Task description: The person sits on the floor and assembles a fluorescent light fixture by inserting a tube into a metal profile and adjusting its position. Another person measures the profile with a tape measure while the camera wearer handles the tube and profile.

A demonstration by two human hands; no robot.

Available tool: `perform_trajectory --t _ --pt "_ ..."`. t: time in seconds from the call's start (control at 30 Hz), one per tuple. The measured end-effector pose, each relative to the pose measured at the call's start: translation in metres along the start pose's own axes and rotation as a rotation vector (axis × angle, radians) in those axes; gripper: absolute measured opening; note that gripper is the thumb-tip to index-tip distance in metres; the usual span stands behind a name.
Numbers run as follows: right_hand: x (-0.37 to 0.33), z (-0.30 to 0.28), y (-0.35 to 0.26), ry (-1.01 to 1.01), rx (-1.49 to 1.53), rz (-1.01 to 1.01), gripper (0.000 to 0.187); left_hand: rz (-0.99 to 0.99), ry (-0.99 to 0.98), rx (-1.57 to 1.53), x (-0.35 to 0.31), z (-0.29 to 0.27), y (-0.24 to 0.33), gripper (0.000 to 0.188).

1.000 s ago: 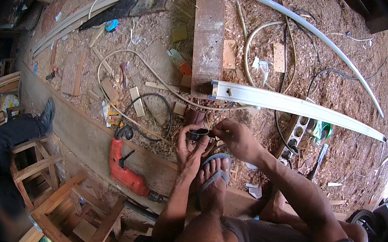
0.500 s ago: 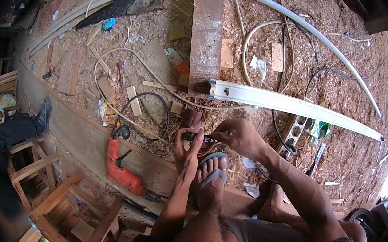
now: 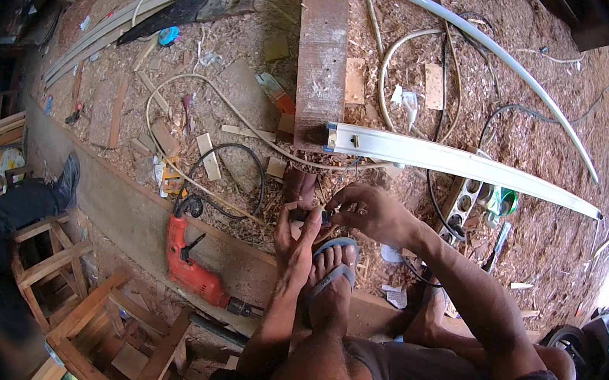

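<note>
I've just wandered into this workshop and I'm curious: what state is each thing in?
Small dark part: held in the left hand
Right hand: fingers curled close to that part
Red drill: lying on its side
Handsaw: lying unheld
White strip: lying unheld
Power strip: some sockets unfilled
Grey sandal: worn on a foot

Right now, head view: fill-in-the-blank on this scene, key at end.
The power drill lies to the ____ of the left hand.
The small part it holds is ____.
The power strip lies to the ____ of the right hand.
The white channel's ____ end is nearer the brown board.
Missing: left; black; right; left.
</note>
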State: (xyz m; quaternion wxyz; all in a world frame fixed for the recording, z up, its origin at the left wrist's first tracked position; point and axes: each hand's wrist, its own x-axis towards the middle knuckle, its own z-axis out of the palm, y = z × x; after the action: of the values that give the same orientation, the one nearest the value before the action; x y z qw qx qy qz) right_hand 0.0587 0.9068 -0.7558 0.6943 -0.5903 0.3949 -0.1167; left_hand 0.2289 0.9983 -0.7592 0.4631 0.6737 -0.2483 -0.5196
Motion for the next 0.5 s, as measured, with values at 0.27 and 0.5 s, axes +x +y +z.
perform_trajectory --t 0.27,0.5 --pt "0.0016 -0.0010 0.0059 0.015 -0.042 -0.011 0.019 -0.089 -0.010 -0.060 -0.0010 -0.0013 -0.0024 0.039" --pt "0.0019 -0.0083 0.0047 -0.014 -0.163 0.043 0.027 -0.090 -0.029 0.122 0.0016 -0.0025 -0.0062 0.043"
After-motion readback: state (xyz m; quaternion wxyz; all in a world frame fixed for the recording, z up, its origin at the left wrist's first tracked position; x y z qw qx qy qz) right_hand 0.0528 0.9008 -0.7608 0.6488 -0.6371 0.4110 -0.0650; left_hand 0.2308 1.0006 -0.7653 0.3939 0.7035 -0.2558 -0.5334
